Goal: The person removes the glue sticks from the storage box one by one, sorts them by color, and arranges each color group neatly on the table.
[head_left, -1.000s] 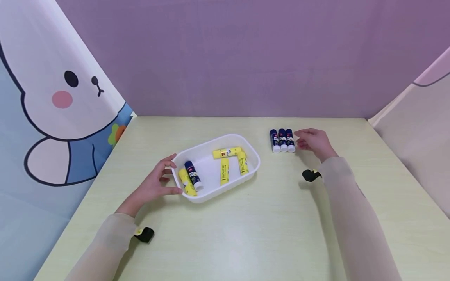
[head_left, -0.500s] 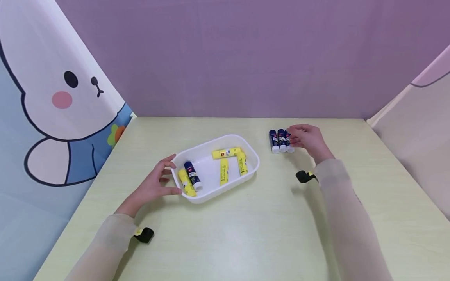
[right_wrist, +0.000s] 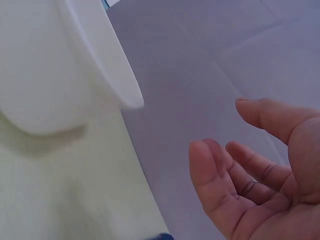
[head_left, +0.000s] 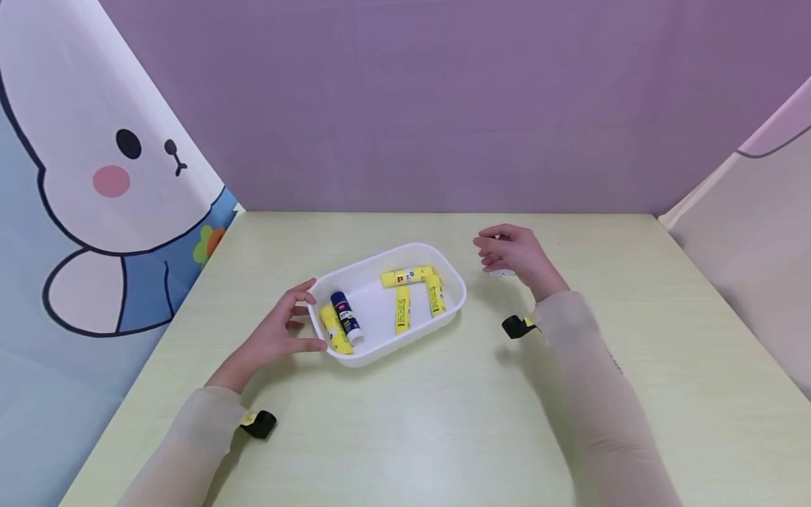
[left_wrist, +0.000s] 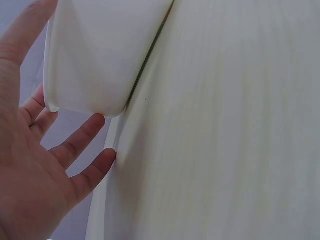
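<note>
A white plastic tray sits on the table, its left end held between the thumb and forefinger of my left hand. In the left wrist view the other fingers spread out beside the tray wall. Inside lie several yellow glue sticks and one navy glue stick. My right hand hovers over the navy glue sticks on the table, hiding all but their white ends. In the right wrist view its fingers are loosely bent with nothing between them, and a navy cap shows at the bottom edge.
The pale wooden table ends at a purple backdrop. A cartoon-printed cloth stands at the left and a pale cloth at the right. A black wrist camera hangs below the right wrist.
My right hand has moved left from beside the three navy glue sticks to over them, covering them from the head view. The left hand and the tray stay nearly where they were.
</note>
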{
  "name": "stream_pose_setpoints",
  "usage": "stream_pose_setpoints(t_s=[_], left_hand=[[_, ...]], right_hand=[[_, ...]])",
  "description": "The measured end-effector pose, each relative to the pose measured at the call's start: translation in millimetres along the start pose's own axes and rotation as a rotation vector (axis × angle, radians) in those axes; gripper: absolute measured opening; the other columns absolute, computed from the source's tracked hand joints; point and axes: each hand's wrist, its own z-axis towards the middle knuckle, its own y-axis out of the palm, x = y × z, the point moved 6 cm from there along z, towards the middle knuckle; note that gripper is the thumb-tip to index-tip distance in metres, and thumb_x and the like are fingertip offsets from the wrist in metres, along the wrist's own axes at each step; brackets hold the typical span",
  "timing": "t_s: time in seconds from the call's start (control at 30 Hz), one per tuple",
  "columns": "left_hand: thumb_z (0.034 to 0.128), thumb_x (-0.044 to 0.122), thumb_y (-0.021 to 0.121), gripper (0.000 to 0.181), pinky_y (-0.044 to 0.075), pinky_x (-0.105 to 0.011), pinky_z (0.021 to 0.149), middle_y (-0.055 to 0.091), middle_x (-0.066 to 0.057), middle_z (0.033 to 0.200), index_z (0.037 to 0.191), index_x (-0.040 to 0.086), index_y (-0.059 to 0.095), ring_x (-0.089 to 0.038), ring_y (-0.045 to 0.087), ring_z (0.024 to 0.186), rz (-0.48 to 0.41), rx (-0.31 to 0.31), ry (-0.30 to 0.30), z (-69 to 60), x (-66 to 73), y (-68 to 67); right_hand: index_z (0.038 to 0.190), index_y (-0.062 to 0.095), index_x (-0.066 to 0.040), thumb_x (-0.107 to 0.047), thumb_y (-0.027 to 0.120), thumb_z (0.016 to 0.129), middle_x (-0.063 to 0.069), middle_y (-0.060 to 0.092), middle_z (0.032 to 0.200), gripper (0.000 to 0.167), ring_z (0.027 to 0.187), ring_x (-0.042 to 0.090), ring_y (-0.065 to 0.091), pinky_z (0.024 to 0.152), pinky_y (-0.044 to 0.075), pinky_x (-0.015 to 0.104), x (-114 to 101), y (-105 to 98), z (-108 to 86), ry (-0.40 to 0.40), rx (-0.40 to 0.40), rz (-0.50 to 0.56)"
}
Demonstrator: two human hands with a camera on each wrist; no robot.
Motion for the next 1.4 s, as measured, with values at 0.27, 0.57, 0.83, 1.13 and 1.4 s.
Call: stream_pose_setpoints(t_s=[0.27, 0.57, 0.83, 1.13, 1.4], left_hand=[[0.0793, 0.012, 0.085, 0.066, 0.04, -0.058, 0.1, 0.016, -0.012, 0.165, 0.125, 0.005, 0.039, -0.044, 0.047, 0.126, 0.002, -0.001, 0.011, 2.1, -3.0, 0.9], [0.0794, 0.011, 0.085, 0.066, 0.039, -0.059, 0.1, 0.016, -0.012, 0.165, 0.126, 0.004, 0.039, -0.045, 0.047, 0.126, -0.006, -0.003, 0.015, 3.1, -0.5, 0.6], [0.0782, 0.011, 0.086, 0.066, 0.04, -0.059, 0.099, 0.016, -0.012, 0.164, 0.124, 0.005, 0.039, -0.045, 0.047, 0.126, -0.003, -0.002, 0.01, 4.4, -3.9, 1.0], [0.0789, 0.012, 0.086, 0.067, 0.04, -0.059, 0.099, 0.016, -0.013, 0.164, 0.126, 0.005, 0.039, -0.045, 0.047, 0.126, 0.0, -0.011, 0.011, 8.2, -5.9, 0.8], [0.0791, 0.012, 0.085, 0.067, 0.039, -0.059, 0.1, 0.016, -0.012, 0.165, 0.126, 0.005, 0.038, -0.045, 0.046, 0.127, 0.0, -0.019, -0.001, 9.6, -6.4, 0.9]], right_hand=[[0.129, 0.055, 0.003, -0.018, 0.069, 0.094, 0.027, 0.062, 0.111, 0.043, 0.08, 0.024, 0.067, 0.072, 0.059, 0.035, -1.7, 34.7, 0.8, 0.033, -0.048, 0.004], [0.132, 0.055, 0.002, -0.015, 0.068, 0.095, 0.026, 0.063, 0.109, 0.043, 0.082, 0.027, 0.067, 0.072, 0.059, 0.034, -6.6, 74.5, -1.1, 0.062, -0.123, 0.055], [0.131, 0.054, 0.005, -0.013, 0.066, 0.096, 0.033, 0.062, 0.109, 0.041, 0.071, 0.019, 0.066, 0.068, 0.059, 0.035, -3.5, 113.7, -5.9, 0.049, -0.243, 0.078], [0.131, 0.053, 0.0, -0.013, 0.066, 0.096, 0.028, 0.065, 0.113, 0.039, 0.078, 0.022, 0.068, 0.074, 0.059, 0.037, -2.9, 149.0, -11.2, 0.117, -0.396, 0.058], [0.137, 0.048, 0.003, -0.009, 0.067, 0.095, 0.027, 0.062, 0.119, 0.048, 0.08, 0.021, 0.067, 0.076, 0.058, 0.037, -2.9, 172.4, -17.8, 0.186, -0.506, 0.037]])
